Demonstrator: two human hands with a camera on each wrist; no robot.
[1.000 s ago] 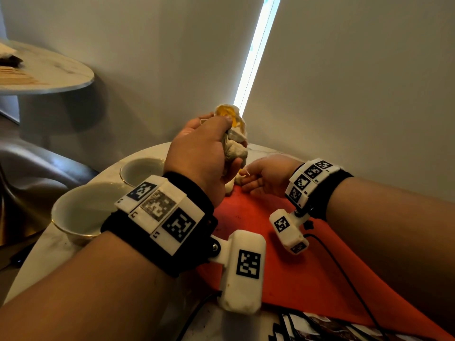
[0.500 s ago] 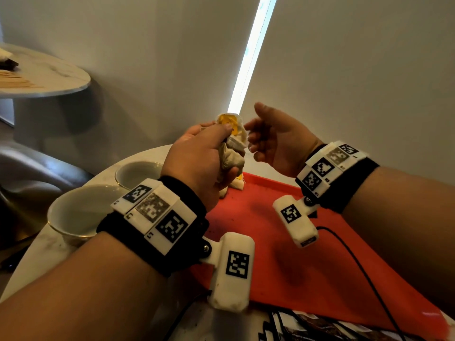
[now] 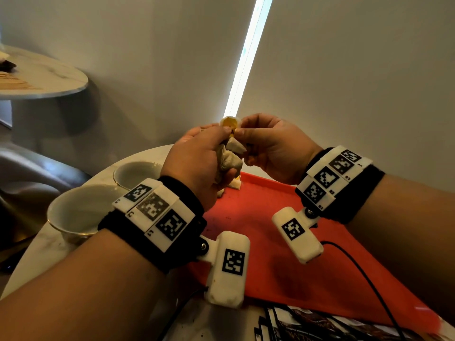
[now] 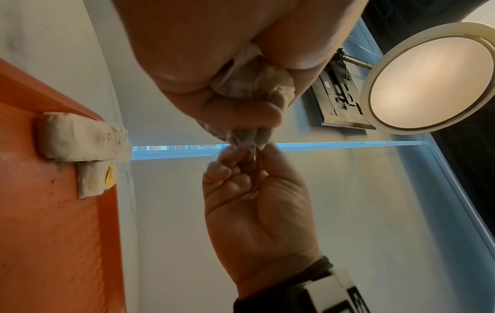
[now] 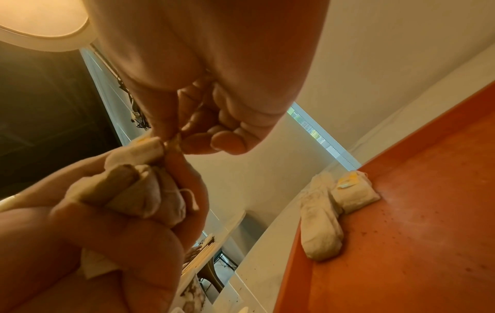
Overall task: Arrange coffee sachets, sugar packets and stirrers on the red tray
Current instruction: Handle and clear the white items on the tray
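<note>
— On the round table, the red tray [image 3: 283, 242] lies under both raised hands; two white sachets [image 4: 80, 139] already sit in its far corner, crossed.

— And the rest?

— The left hand [image 3: 197, 163] is fisted round a bunch of sachets [image 3: 230, 157], held upright above that corner. The right hand [image 3: 273, 148], just beside it, pinches the top of one at the bunch's upper end.

— So which way does it go?

— I'd judge up and out along the bunch, then down and ahead to the corner. The right hand is nearer.

Pale wall [image 3: 344, 70], round side table [image 3: 49, 77]
</note>
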